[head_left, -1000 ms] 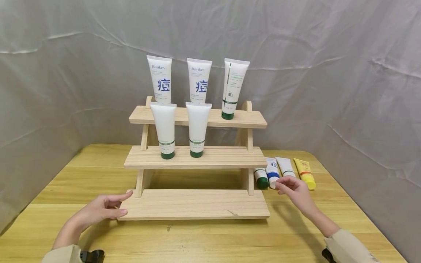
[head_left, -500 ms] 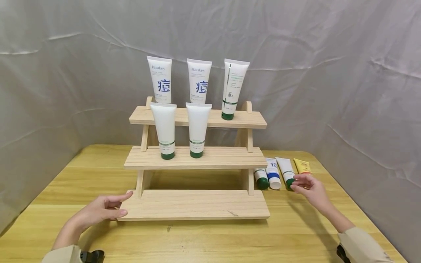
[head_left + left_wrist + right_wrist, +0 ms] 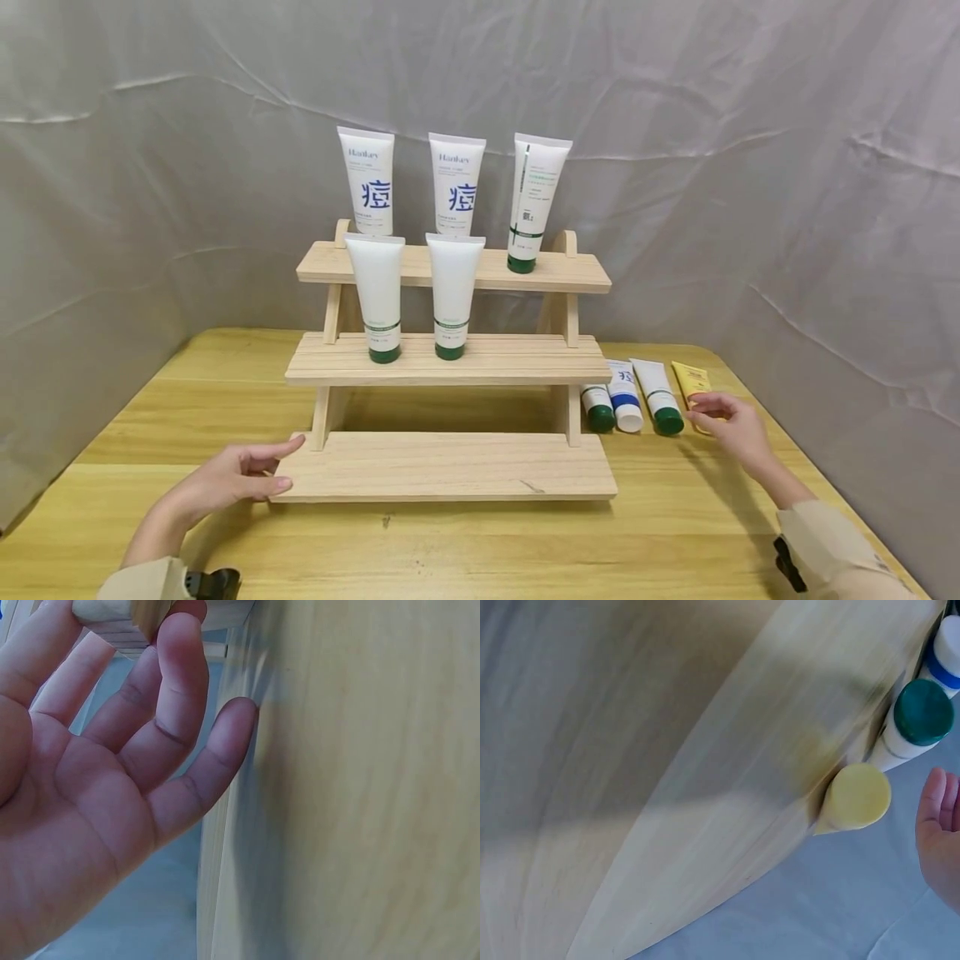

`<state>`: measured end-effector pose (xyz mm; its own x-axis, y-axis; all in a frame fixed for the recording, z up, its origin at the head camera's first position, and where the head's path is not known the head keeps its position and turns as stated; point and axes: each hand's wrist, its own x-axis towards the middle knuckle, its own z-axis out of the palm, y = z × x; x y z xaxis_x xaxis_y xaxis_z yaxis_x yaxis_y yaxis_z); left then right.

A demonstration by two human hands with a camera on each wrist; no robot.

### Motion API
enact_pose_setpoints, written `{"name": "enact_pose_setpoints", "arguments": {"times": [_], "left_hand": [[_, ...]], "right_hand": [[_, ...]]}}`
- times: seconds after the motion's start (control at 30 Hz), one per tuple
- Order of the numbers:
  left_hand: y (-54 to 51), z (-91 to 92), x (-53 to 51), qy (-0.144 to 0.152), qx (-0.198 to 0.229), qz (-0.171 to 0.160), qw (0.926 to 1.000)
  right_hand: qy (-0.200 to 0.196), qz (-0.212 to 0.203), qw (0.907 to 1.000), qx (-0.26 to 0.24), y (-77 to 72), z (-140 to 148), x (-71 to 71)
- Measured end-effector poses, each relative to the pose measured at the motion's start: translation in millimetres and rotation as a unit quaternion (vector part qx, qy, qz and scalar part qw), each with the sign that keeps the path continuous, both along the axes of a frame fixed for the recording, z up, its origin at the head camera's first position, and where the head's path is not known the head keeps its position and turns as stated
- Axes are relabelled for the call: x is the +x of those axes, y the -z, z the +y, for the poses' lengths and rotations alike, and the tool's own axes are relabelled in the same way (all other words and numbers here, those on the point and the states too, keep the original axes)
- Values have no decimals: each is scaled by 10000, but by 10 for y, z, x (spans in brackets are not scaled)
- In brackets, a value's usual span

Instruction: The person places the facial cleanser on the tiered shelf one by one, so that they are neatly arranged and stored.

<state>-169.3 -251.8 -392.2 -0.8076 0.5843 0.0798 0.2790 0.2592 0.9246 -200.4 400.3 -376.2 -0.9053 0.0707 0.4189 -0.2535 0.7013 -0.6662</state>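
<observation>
My left hand (image 3: 232,479) holds the left end of the lowest shelf of a three-tier wooden display stand (image 3: 450,467). In the left wrist view its fingers (image 3: 176,690) curl at the board's corner. Over on the right, my right hand (image 3: 731,425) hovers by the cap end of a yellow tube (image 3: 692,379), hiding part of it. The right wrist view has that hand (image 3: 941,847) apart from the yellow cap (image 3: 859,796), holding nothing. Beside it lie a white tube with a green cap (image 3: 656,392), one with a blue band (image 3: 625,400) and another green-capped tube (image 3: 597,408).
Two blue-lettered tubes (image 3: 367,183) and a green-capped tube (image 3: 534,200) stand on the top shelf. Two white tubes (image 3: 375,292) with green caps stand on the middle shelf. Grey cloth (image 3: 675,208) hangs behind the wooden table (image 3: 450,558).
My right hand has moved right along the row of lying tubes, from the blue-banded one past the green-capped one to the yellow one. My left hand stays at the stand.
</observation>
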Motion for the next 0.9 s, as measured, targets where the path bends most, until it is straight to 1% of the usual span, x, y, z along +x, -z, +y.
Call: {"name": "enact_pose_setpoints", "arguments": {"times": [0.03,0.1,0.13,0.27,0.3,0.33,0.43,0.53,0.6,0.77,0.9], "left_hand": [[-1,3,-1,6,2,0,10000],[-3,6,-2,16,20,-16,10000],[-5,7,-2,11,22,-20,10000],[-13,10,1,-20,0,-27,10000],[-14,11,1,-25,-15,-21,10000],[-14,11,1,-30,-31,-16,10000],[-12,12,3,-33,-51,-7,10000],[-10,11,4,-12,-28,-16,10000],[-7,9,4,-1,9,-31,10000],[-1,6,6,-8,69,-74,9999],[-4,13,5,1,35,-63,10000]], "right_hand": [[73,8,10000,32,26,39,-30],[71,23,10000,16,72,126,-84],[126,-6,9999,58,73,138,-96],[206,1,9994,280,15,133,-94],[270,40,9989,379,12,130,-93],[405,-20,9985,377,-12,104,-84],[512,-29,9974,515,7,141,-101],[574,-301,9966,516,-1,158,-103],[521,-507,9955,608,-9,174,-103],[260,-1009,9929,577,12,241,-141],[68,-1489,9883,323,42,293,-158]]}}
